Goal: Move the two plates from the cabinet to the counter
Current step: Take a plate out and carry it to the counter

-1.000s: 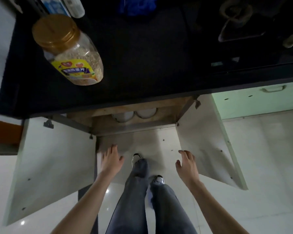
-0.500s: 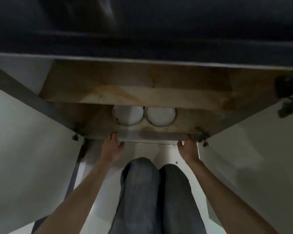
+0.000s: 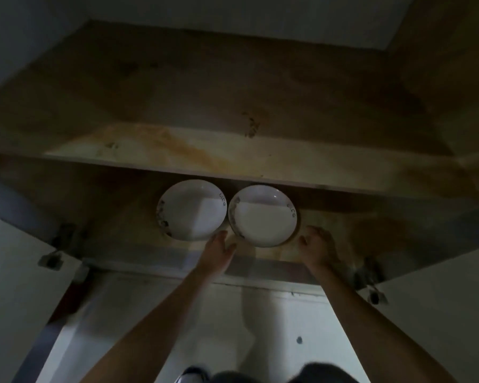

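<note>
Reaching into the open cabinet [image 3: 122, 230], we bring our left hand [image 3: 219, 250] to the gap between the two white plates [image 3: 194, 210], fingers spread and holding nothing. Our right hand [image 3: 317, 246] sits at four o'clock of the right plate [image 3: 263, 217], fingers curled loosely, empty. Both plates lie flat side by side on the cabinet floor, rims almost touching, under the shelf [image 3: 233, 161].
</note>
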